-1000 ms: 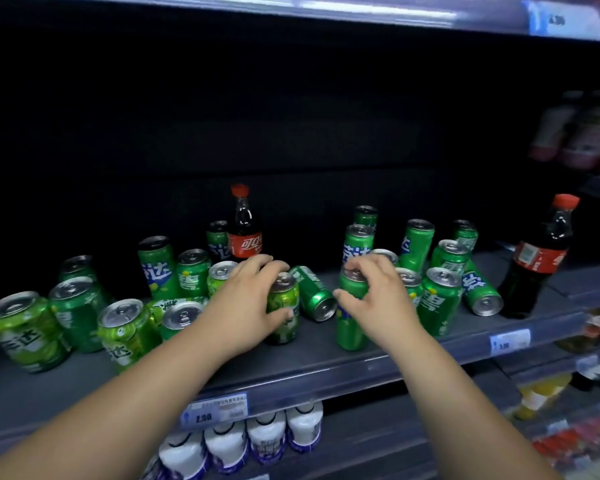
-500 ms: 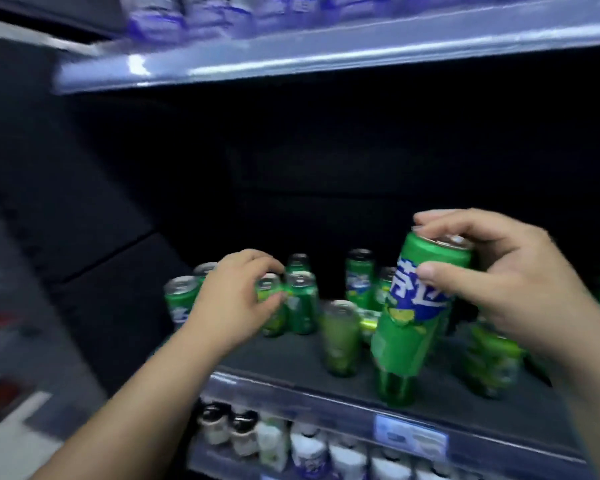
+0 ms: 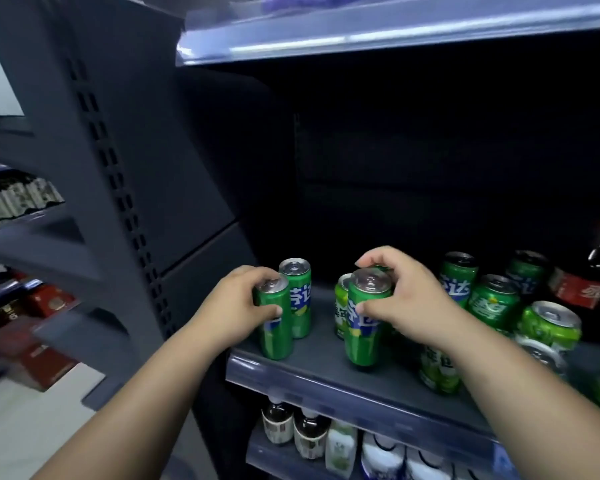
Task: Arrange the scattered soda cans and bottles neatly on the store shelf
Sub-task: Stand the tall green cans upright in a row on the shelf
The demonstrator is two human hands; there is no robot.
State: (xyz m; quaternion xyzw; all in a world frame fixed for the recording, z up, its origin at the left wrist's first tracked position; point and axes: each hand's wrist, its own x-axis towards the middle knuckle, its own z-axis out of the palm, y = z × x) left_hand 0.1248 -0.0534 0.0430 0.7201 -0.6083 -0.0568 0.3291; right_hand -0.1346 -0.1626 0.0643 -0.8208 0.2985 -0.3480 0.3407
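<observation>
Wrapping fingers [image 3: 253, 273] round upright cans, left hand [image 3: 236, 306] holds left can [image 3: 278, 337], right hand [image 3: 413, 303] right can [image 3: 361, 341].

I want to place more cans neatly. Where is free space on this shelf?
The shelf is bare between the left slim can, gripped by the left hand, and the right slim can, gripped by the right hand. Right of the right hand it is crowded: green cans packed closely, a cola bottle behind.
</observation>
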